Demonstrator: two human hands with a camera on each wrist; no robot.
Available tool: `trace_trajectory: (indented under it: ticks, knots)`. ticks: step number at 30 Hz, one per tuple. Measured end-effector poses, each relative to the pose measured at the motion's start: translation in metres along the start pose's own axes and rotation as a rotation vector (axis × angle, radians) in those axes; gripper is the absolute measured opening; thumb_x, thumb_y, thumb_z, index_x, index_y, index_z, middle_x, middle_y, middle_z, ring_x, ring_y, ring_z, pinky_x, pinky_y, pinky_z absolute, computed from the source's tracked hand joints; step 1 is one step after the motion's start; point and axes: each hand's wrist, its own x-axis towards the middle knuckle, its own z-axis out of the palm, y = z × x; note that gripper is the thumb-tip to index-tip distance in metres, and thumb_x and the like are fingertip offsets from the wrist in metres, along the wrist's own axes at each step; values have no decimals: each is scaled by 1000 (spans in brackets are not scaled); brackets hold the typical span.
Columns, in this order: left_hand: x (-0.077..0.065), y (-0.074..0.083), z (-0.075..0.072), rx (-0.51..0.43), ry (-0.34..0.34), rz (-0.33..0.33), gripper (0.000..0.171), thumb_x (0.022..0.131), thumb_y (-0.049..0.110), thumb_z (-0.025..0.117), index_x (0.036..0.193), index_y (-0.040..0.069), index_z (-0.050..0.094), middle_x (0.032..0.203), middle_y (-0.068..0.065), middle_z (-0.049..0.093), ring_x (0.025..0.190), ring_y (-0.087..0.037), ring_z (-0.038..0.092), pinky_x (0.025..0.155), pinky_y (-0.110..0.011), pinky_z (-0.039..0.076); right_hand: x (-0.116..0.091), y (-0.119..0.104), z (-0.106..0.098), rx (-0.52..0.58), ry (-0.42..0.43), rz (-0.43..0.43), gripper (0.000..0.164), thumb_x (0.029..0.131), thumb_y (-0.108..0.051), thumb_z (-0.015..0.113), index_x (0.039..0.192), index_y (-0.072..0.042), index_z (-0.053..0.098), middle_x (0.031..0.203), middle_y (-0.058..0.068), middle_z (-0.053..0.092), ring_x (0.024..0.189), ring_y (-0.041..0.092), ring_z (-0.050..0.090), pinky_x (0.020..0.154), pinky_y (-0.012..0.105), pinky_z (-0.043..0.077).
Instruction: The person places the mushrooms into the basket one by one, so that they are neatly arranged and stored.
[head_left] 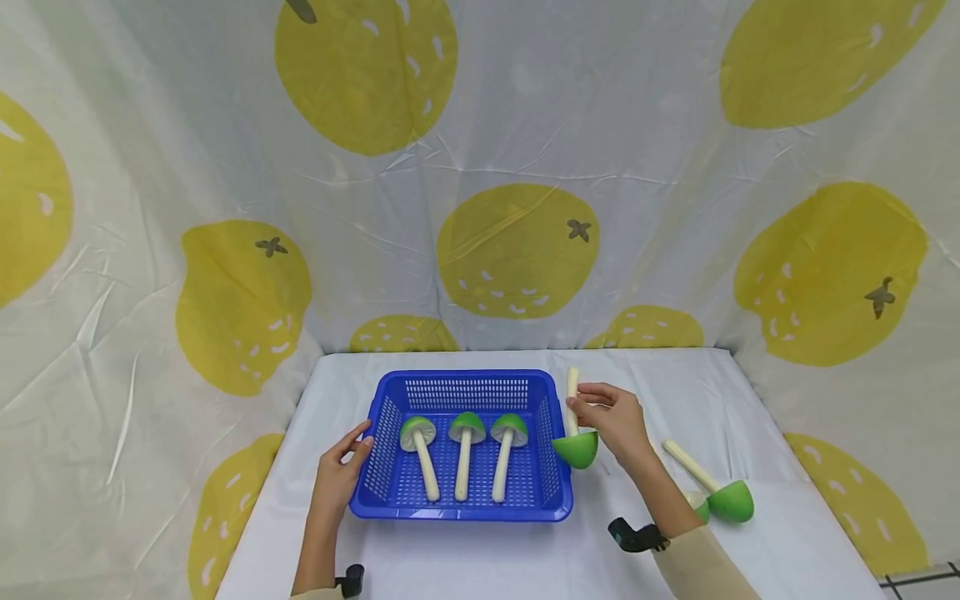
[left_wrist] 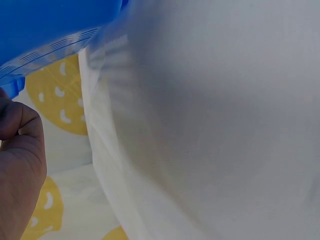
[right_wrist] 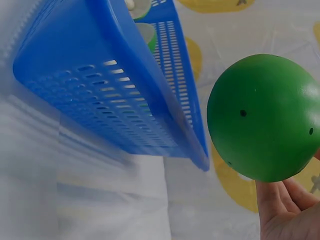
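Both hands are at work around the blue basket [head_left: 461, 514]. Thumb and fingers of the right hand [head_left: 617, 421] pinch the pale stem of a toy mushroom [head_left: 575, 451], its green cap hanging down at the basket's right edge; whether the cap touches that rim cannot be told. In the right wrist view its rounded top shows small dark spots. Fingertips of the left hand [head_left: 337, 475] meet the basket's left edge, though it is unclear whether they grip the rim or merely steady it.

Three more mushrooms lie inside, side by side and apart, caps towards the basket's far edge and stems towards its near one: a left mushroom [head_left: 418, 433], a middle mushroom [head_left: 467, 426] and a right mushroom [head_left: 509, 429]. The step in hand looks like the transfer of a fourth over the right edge. To join the row, it would need to clear that rim, tip over so the cap faces the far edge, and be set down beside the right mushroom.

Near the worktop's right edge lies a loose mushroom [head_left: 731, 502], with a partly hidden mushroom [head_left: 702, 508] against it, behind the right forearm. The basket stands left of centre on the cloth-covered worktop [head_left: 487, 558], close to its far edge. Beyond hangs a pale backdrop [head_left: 637, 208] printed with yellow lemons [head_left: 517, 250].
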Motion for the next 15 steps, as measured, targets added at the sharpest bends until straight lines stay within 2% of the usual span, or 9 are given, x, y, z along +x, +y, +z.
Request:
trace_trajectory:
  ticks: [6, 9, 15]
  knots:
    - [0, 2, -4, 2, 12, 13, 47, 100, 46, 66, 142, 26, 63, 103, -7, 61, 84, -16, 59, 67, -24, 51, 3, -5, 24, 37, -30, 2, 45, 90, -25, 81, 127, -4, 68, 120, 20, 71, 83, 17, 75, 78, 35, 62]
    - [0, 1, -5, -22, 17, 22, 47, 99, 45, 68, 141, 25, 65, 101, -9, 63, 78, -14, 60, 65, -24, 52, 3, -7, 37, 74, -64, -26, 45, 90, -24, 82, 127, -3, 68, 118, 19, 72, 84, 17, 76, 78, 37, 62]
    - [2, 0, -2, -53, -8, 31, 50, 98, 46, 69, 141, 23, 65, 102, -12, 66, 76, -13, 61, 65, -24, 53, 3, -9, 56, 120, -107, -71, 43, 89, -22, 83, 124, -1, 69, 112, 18, 73, 83, 17, 76, 73, 34, 62]
